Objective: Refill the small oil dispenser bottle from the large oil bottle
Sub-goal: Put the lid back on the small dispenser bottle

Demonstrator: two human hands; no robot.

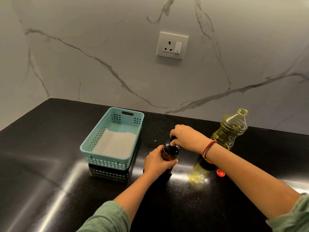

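Head view: the small oil dispenser bottle [167,155] is being worked at its black top [174,147] by both grips.
Standing on the glossy black table [167,206], its amber glass body is being clasped by the left grip [157,163], fingers curled round it, while the rounded top is being pinched by the right grip [185,137]. Whether the top is being loosened or tightened cannot be told. The ribbed, clear-plastic large oil bottle [230,129] is being left uncapped nearby, its red cap [220,172] beside it. If pouring is next, a slow, steady tilt is probably being called for.
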